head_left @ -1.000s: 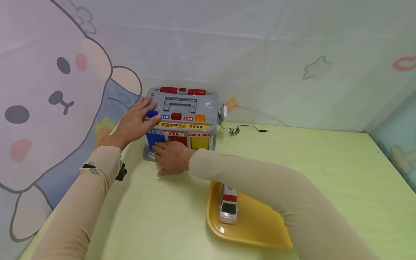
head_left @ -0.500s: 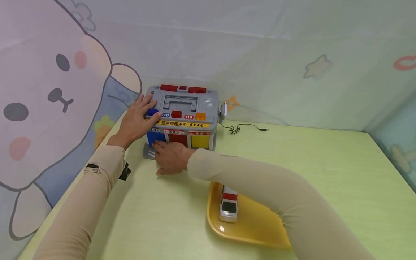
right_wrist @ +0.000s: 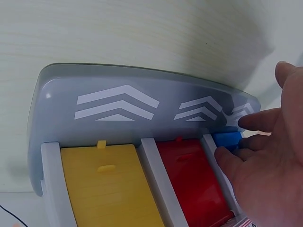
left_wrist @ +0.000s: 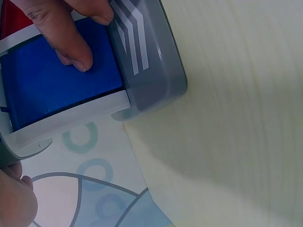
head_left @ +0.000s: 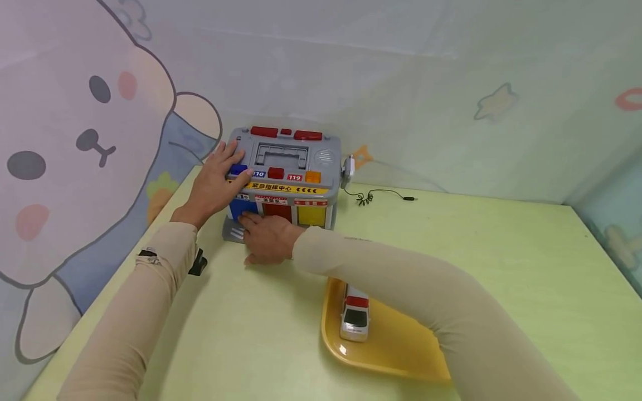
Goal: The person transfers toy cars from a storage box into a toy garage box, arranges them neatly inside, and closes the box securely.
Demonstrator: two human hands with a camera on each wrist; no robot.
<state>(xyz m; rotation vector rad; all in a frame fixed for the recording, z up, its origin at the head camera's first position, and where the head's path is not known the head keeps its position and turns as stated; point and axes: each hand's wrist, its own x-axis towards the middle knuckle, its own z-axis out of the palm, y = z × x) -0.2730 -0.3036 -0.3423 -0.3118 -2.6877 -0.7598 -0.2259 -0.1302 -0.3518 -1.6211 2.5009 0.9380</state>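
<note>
A grey toy garage [head_left: 326, 159] stands at the back left of the table, with a blue door [left_wrist: 52, 71], a red door [right_wrist: 191, 179] and a yellow door [right_wrist: 106, 184] across its front, all down. My left hand [head_left: 213, 184] lies over the left end of its roof, fingers spread beside the blue button [head_left: 239, 169]. Low at the front, my right hand [head_left: 271, 238] has its fingertips on the blue door, fingers mostly straight. In the left wrist view these fingers [left_wrist: 78, 49] press against the door's face, above the grey ramp [left_wrist: 161, 71] with white arrows.
A yellow tray [head_left: 391, 367] sits to the right of centre, partly under my right sleeve. It holds a white toy ambulance [head_left: 355, 326] with a red light bar. A thin black cable [head_left: 381, 192] with a plug lies right of the garage. Printed cloth hangs behind.
The view has shifted slightly. Both hands stay in the same places on the garage, and the blue door looks unchanged.
</note>
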